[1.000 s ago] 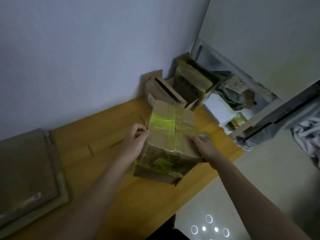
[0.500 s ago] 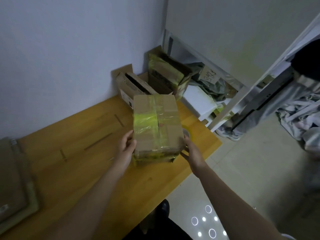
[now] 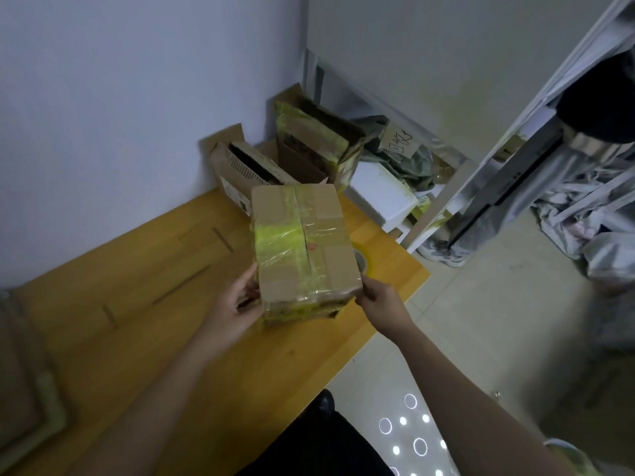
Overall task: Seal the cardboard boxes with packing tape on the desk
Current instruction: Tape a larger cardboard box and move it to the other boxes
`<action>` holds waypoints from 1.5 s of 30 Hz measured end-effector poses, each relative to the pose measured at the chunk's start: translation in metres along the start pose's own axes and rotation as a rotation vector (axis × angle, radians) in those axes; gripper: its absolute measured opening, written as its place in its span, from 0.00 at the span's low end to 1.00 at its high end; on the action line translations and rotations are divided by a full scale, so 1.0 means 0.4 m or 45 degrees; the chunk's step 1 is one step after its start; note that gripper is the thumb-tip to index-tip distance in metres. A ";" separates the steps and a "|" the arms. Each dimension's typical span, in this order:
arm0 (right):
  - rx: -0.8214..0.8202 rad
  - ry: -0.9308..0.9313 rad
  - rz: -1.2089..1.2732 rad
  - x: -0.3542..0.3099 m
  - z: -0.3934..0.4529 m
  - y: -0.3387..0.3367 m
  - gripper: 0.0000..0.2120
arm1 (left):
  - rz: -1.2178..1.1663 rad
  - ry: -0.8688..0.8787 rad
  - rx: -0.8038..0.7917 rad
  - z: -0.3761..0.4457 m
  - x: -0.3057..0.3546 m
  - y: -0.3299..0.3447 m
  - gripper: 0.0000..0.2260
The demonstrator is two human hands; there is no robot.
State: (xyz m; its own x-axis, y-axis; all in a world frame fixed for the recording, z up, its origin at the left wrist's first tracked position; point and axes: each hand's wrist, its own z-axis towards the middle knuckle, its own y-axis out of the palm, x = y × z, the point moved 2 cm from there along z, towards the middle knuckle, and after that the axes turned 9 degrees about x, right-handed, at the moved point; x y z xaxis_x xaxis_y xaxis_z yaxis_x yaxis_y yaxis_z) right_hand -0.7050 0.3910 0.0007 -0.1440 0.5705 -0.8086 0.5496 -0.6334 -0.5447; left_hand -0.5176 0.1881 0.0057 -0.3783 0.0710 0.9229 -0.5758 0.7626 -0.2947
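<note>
A brown cardboard box (image 3: 302, 245) crossed with yellow-green and clear tape is held above the wooden desk (image 3: 171, 338), its flaps closed and its taped top facing me. My left hand (image 3: 237, 304) grips its near left corner. My right hand (image 3: 379, 298) holds the near right corner. A roll of packing tape (image 3: 360, 261) lies on the desk just behind the box's right edge, mostly hidden by it.
Two more cardboard boxes stand at the desk's far corner by the wall: an open one (image 3: 240, 170) and a taped one (image 3: 316, 135). A white foam block (image 3: 381, 197) and bags sit on a shelf to the right. A flat grey pad (image 3: 24, 383) lies at the desk's left.
The box has been turned from tilted on the desk to level with its taped top up, and both hands have shifted to its near corners. The view has swung to the right.
</note>
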 end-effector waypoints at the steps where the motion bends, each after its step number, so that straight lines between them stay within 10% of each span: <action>1: -0.008 -0.001 -0.011 -0.002 -0.002 -0.001 0.21 | 0.041 0.016 -0.005 0.005 -0.001 -0.003 0.33; 16: 0.208 -0.077 -0.398 -0.037 -0.022 0.042 0.06 | 0.790 0.405 0.139 0.021 0.007 0.001 0.28; 20: 0.000 -0.056 -0.368 -0.029 -0.015 0.007 0.28 | 0.874 0.378 0.095 0.024 0.022 0.000 0.31; 22: -0.010 -0.005 -0.246 -0.022 -0.018 -0.010 0.34 | 0.868 0.326 0.058 0.021 0.028 -0.004 0.35; 27: 0.130 0.175 0.377 -0.028 -0.006 -0.030 0.14 | 0.783 0.292 0.042 0.015 0.039 0.006 0.30; 45: -0.079 -0.588 -0.903 -0.068 0.009 -0.005 0.14 | 1.336 0.548 0.042 0.056 0.043 0.012 0.26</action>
State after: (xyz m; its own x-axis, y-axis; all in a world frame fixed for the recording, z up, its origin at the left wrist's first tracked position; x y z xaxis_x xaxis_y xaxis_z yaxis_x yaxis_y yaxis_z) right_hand -0.7050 0.3748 0.0229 -0.7859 0.5421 -0.2975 0.2449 -0.1689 -0.9547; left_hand -0.5431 0.1785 0.0148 -0.4085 0.8851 0.2229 -0.1427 0.1793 -0.9734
